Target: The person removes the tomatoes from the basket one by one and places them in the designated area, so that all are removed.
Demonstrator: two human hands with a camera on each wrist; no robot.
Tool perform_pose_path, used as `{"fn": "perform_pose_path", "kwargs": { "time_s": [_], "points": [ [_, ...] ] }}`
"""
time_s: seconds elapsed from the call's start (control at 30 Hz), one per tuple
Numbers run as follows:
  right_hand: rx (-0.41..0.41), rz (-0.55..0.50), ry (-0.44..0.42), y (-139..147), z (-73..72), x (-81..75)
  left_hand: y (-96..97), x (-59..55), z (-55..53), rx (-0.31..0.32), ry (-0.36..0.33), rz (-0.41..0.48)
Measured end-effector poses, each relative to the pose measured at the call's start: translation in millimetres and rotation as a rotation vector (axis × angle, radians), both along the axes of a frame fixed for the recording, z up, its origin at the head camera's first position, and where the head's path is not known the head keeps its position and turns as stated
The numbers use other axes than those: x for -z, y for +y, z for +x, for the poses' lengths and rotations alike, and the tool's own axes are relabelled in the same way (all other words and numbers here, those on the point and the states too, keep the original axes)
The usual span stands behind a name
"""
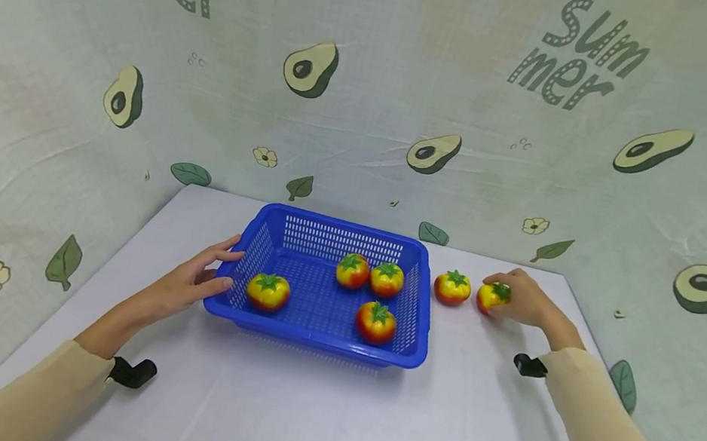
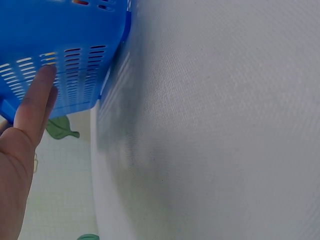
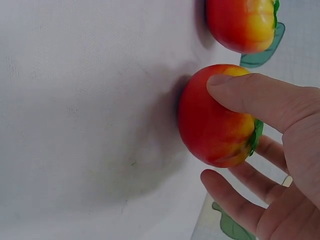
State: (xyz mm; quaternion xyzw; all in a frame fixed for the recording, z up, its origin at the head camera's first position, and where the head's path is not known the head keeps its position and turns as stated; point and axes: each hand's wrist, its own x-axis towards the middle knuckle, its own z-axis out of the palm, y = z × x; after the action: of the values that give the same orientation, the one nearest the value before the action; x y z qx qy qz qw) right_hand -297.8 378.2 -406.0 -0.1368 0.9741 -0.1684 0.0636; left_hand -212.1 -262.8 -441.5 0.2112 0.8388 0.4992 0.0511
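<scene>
A blue plastic basket [image 1: 303, 329] with slotted walls stands on the table, holding several red-and-yellow tomatoes [image 1: 375, 323] with green leafy tops. My left hand [image 1: 190, 281] rests at the basket's left end, its fingers extended against the side; the left wrist view shows fingers [image 2: 36, 102] touching the slotted wall. To the right of the basket, my right hand [image 1: 520, 297] holds a tomato [image 3: 205, 117] of the same kind, thumb pressed on its side. The index finger's contact is hidden behind it. Another tomato [image 1: 452, 288] sits between that hand and the basket.
The white table [image 1: 310, 420] is backed by a cloth [image 1: 380, 41] printed with avocados, leaves and lettering. Cloth also hangs along both sides. A black wrist mount [image 1: 133, 373] sticks out at the left sleeve, another mount [image 1: 531, 366] at the right.
</scene>
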Motion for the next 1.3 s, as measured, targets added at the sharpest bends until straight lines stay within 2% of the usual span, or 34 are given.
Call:
{"fn": "perform_pose_path", "kwargs": {
  "time_s": [0.4, 0.7, 0.97, 1.1, 1.3],
  "points": [
    [0.005, 0.029, 0.004, -2.1, 1.2, 0.2, -1.2, 1.9, -0.7, -0.002, 0.007, -0.008],
    [0.011, 0.045, 0.000, -6.3, 4.7, -10.3, -2.1, 1.3, 0.0, -0.003, -0.003, 0.000],
    [-0.025, 0.050, 0.051, -8.9, 7.0, -26.4, -1.0, 0.8, -1.7, 0.001, 0.000, -0.002],
    [-0.024, 0.042, 0.071, -21.5, 9.7, -38.5, -0.9, 0.3, -1.3, -0.006, -0.003, -0.006],
    [-0.068, 0.032, 0.149, -50.0, 12.4, -59.2, -0.1, -1.1, -1.1, -0.010, -0.011, -0.006]
  ]
}}
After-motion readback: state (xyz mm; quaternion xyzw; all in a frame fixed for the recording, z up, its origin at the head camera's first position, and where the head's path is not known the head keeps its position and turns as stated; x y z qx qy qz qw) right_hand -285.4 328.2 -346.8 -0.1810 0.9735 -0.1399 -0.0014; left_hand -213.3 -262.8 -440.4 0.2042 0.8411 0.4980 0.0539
